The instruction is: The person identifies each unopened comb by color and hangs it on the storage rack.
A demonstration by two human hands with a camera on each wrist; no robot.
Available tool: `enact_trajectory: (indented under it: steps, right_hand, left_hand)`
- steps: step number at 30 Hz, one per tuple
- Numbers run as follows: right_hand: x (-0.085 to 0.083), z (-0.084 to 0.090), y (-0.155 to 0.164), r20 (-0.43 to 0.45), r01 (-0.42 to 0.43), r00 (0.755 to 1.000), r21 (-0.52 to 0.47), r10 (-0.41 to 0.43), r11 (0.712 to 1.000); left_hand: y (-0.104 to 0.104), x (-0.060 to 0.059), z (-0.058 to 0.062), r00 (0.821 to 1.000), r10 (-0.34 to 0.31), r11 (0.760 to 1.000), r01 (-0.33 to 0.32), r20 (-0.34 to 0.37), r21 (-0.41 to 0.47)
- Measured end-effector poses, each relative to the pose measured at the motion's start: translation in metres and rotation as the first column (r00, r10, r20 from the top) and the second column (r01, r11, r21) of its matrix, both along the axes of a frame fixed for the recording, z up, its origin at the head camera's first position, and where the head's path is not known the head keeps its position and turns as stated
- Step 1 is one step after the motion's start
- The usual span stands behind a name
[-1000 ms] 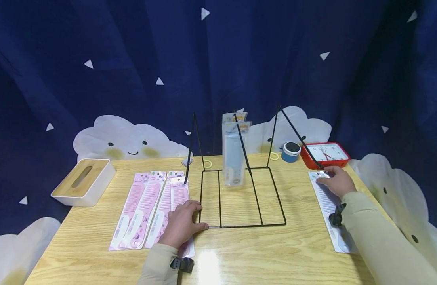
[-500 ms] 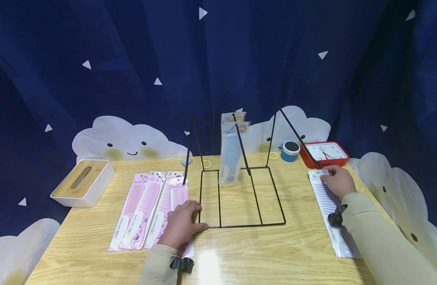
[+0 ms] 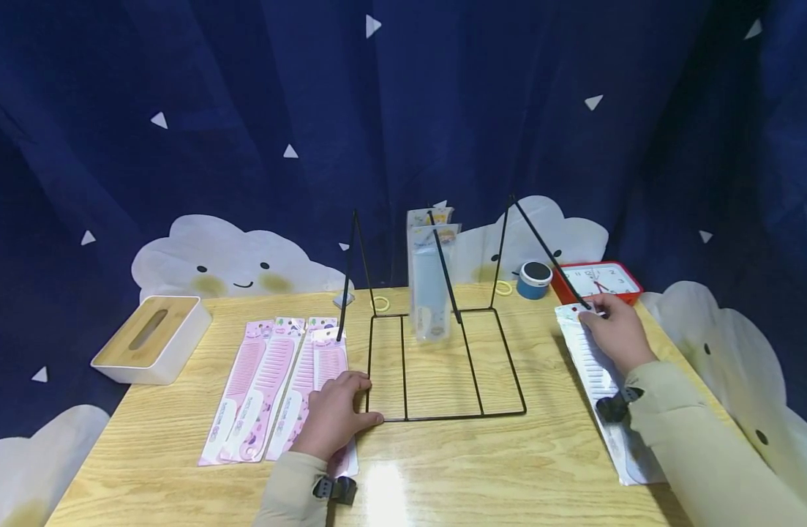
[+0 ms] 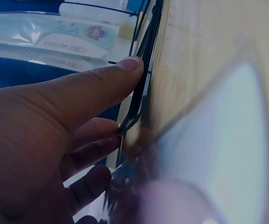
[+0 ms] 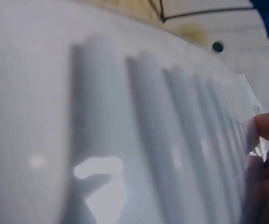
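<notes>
My right hand (image 3: 617, 333) pinches the top end of a bagged pale comb (image 3: 586, 359) at the right side of the table. Its top is tipped up and its lower end lies near the tabletop; its teeth fill the right wrist view. My left hand (image 3: 333, 413) holds the front left corner of a black wire rack (image 3: 443, 418), thumb on the wire and fingers around it in the left wrist view. Light blue bagged combs (image 3: 432, 289) hang from the rack's middle arm. Several pink bagged combs (image 3: 261, 388) lie left of the rack, one partly under my left hand.
A tissue box (image 3: 154, 337) with a wooden lid stands at the left. Behind the rack are yellow rings (image 3: 380, 304) and a small blue speaker (image 3: 533, 281). A red clock (image 3: 601, 282) sits just beyond my right hand. The rack's slanted arms project forward.
My right hand has drawn the top of the pale comb up and to the left. The hanging combs have swung slightly. My left hand stays on the rack.
</notes>
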State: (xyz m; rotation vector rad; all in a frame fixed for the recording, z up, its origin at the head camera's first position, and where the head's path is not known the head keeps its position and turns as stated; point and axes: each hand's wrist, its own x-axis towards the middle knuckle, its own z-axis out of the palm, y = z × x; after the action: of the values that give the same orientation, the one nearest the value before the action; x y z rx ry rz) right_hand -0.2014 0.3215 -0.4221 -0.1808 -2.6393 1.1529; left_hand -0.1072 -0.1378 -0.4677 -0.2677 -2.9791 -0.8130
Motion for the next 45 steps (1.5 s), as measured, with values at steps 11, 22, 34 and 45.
enact_trajectory:
  steps: [11,22,34,45]
  right_hand:
    - [0.029,0.032,-0.048,-0.097,-0.081,0.993,-0.125,0.069,0.989]
    - [0.056,0.049,-0.110,-0.172,-0.235,0.966,-0.267,0.194,0.934]
    - [0.109,0.087,-0.156,-0.374,-0.427,0.887,-0.435,0.272,0.793]
    - [0.133,0.106,-0.181,-0.589,-0.619,0.746,-0.441,0.310,0.650]
  left_hand:
    - [-0.001,0.000,0.000,1.000,-0.006,1.000,0.006,0.004,-0.012]
    - [-0.002,-0.001,-0.002,1.000,0.004,1.000,-0.004,0.019,0.000]
    - [-0.001,-0.002,-0.001,1.000,0.001,1.000,-0.001,0.021,0.009]
    - [0.000,-0.001,0.001,0.999,0.000,1.000,0.000,0.035,0.004]
